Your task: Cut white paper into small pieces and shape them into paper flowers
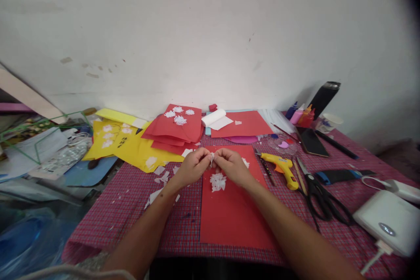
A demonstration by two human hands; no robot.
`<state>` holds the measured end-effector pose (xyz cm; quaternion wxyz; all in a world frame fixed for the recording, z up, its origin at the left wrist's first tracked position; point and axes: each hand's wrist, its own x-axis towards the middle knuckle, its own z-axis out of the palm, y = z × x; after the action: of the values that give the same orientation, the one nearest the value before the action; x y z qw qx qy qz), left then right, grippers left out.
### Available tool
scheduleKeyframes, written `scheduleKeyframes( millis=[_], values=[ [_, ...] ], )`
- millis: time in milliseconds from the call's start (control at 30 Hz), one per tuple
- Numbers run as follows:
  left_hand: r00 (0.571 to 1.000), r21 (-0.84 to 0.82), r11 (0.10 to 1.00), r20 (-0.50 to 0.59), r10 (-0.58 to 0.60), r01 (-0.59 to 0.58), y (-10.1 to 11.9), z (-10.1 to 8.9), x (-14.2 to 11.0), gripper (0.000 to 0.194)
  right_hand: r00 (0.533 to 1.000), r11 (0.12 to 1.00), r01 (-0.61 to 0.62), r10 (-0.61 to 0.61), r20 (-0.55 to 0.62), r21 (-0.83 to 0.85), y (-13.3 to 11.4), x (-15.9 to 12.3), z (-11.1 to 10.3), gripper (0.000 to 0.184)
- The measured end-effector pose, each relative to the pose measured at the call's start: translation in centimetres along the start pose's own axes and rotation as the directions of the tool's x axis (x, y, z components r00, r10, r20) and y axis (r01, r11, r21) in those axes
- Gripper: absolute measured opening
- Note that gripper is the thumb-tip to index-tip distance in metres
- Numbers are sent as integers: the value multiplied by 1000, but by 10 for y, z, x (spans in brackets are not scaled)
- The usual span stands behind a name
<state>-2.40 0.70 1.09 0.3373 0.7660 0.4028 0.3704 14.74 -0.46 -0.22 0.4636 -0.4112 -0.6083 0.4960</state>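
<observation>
My left hand (196,165) and my right hand (232,166) meet fingertip to fingertip above a red sheet of paper (236,214). Pinched between them is a small piece of white paper (212,157), mostly covered by the fingers. Just below the hands, a ruffled white paper flower (218,182) lies on the red sheet. Another white paper flower (245,162) shows partly behind my right hand. White paper scraps (161,177) are scattered left of the sheet.
On the right lie a yellow glue gun (278,167), black scissors (323,201), a blue-handled cutter (337,176), a phone (311,141) and a white box (387,218). Behind are stacked red papers (177,129) with white flowers and a white paper roll (214,118). Yellow papers (131,151) lie left.
</observation>
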Motion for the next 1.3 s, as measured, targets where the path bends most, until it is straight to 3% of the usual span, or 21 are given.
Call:
scheduleKeyframes(
  millis=[533,900,1200,1300],
  values=[
    [989,-17,999,-143,-37,35,-2,0,1,22,998,997,-23,27,-57,70,2,2,0,10],
    [983,58,998,-183,10,0,0,1,0,19,997,995,-79,80,-19,58,-1,-1,1,6],
    [970,-16,1000,-242,-17,13,0,1,-1,18,997,995,-81,80,8,50,-2,-2,1,5],
    [969,57,998,-248,23,-9,1,1,-1,18,996,992,-86,84,24,91,-3,-2,1,3]
  ],
)
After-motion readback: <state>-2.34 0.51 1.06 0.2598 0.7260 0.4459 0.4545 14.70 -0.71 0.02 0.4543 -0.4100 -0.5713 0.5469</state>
